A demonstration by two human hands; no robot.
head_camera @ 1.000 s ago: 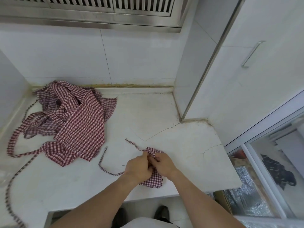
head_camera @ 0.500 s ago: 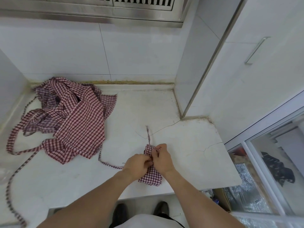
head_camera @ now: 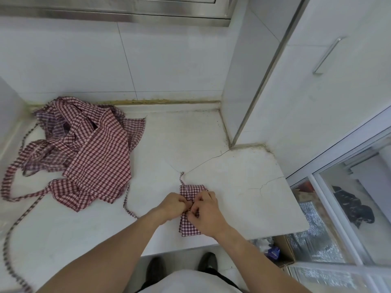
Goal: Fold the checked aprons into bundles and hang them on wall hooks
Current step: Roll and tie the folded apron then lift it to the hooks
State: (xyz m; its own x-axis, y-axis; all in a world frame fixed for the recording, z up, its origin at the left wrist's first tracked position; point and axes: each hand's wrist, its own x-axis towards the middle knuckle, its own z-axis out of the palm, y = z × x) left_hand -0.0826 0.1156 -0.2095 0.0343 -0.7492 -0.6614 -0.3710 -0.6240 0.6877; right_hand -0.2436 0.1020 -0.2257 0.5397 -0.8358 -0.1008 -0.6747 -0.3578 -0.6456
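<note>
A small folded bundle of red-checked apron (head_camera: pixel 189 226) lies near the front edge of the white counter (head_camera: pixel 243 197). My left hand (head_camera: pixel 174 205) and my right hand (head_camera: pixel 206 210) meet on top of it, fingers curled and pinching its strap at the bundle's middle. One strap end (head_camera: pixel 182 178) runs up from the bundle toward the wall. Another strap (head_camera: pixel 127 205) trails off to the left. A loose pile of checked aprons (head_camera: pixel 88 153) lies at the back left of the counter. No wall hooks are in view.
A white cabinet (head_camera: pixel 317 102) with a metal handle (head_camera: pixel 326 55) rises at the right. A steel hood (head_camera: pixel 127 9) runs along the top. Long straps (head_camera: pixel 12 229) from the pile reach the counter's left front. A glass-fronted unit (head_camera: pixel 349 208) stands at the lower right.
The strap end that lay to the left of the bundle now points up toward the wall. My hands have stayed on the bundle, drawing the strap tighter across it.
</note>
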